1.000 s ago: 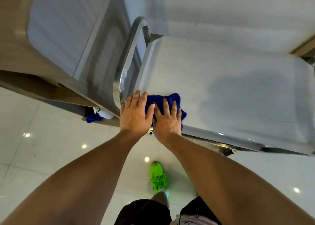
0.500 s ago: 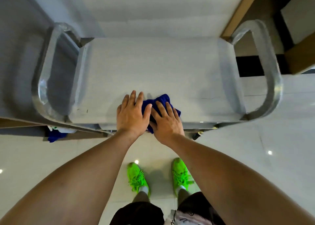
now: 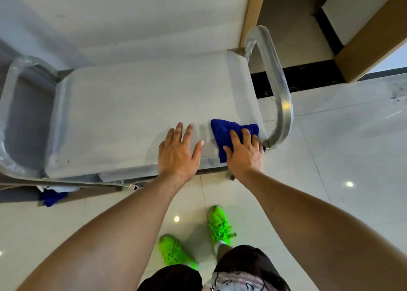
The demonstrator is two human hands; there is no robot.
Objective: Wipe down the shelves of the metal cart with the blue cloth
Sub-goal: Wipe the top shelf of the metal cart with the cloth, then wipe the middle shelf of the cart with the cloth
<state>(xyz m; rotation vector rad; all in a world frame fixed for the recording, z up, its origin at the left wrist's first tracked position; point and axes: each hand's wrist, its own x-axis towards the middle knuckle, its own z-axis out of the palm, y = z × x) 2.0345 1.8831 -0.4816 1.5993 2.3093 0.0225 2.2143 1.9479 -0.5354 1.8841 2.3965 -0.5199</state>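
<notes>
The metal cart's top shelf fills the middle of the head view, with a curved handle at each end. The blue cloth lies at the shelf's near right corner, close to the right handle. My right hand presses flat on the cloth with fingers spread. My left hand rests flat on the bare shelf just left of the cloth, fingers apart, holding nothing.
The left handle curves off the cart's far left end. A second blue cloth and a white item sit below the cart's near left edge. A wall and wooden frame stand behind. My green shoes are on the tiled floor.
My right hand has slid the blue cloth along the front edge from the left end to the right corner. My left hand has come off the cloth onto bare shelf.
</notes>
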